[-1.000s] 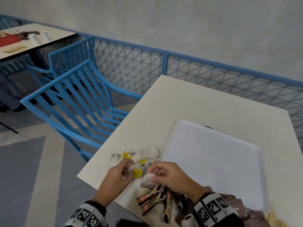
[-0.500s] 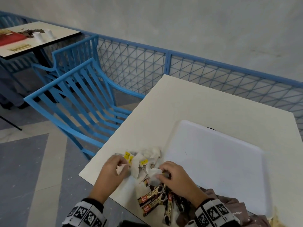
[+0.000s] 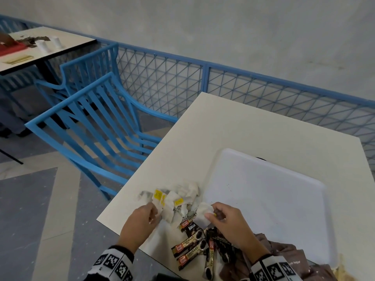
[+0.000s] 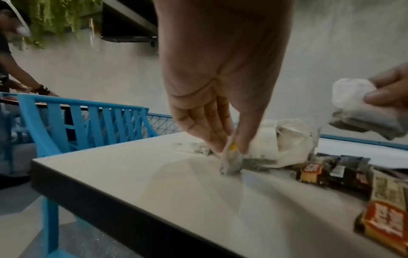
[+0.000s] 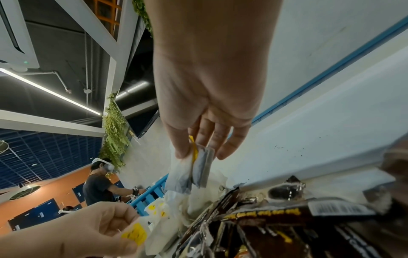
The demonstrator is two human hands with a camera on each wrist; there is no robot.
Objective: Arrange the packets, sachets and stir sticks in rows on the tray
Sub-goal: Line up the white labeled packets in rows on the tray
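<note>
On the dark stick sachets (image 3: 189, 247) fanned out at the near edge of the surface (image 3: 243, 126), the word "GRANULES" reads along a gold band beside a red-orange brand patch whose lettering is too small to read; in the right wrist view their yellow print and a barcode show but stay blurred. The brown packets (image 3: 292, 254) at about 5 o'clock from the sachets are cut off by the frame, with only "...n sugar" legible on one. The right hand (image 3: 229, 224) makes a closed grip on one tea bag (image 3: 203, 217), pinching it between thumb and fingers and holding it clear of the surface, its yellow tag bent against the fingers. The left hand (image 3: 140, 222) pinches another tea bag (image 4: 230, 160) at the near edge of the tea bag pile (image 3: 176, 197), which lies at 10 o'clock from the sachets; the yellow tags carry marks I cannot read. The white tray (image 3: 263, 191) sits at 2 o'clock from the hands, with a few dark specks on it. Something dark is mostly hidden behind the tray's far rim. The stir sticks cannot be made out with certainty.
</note>
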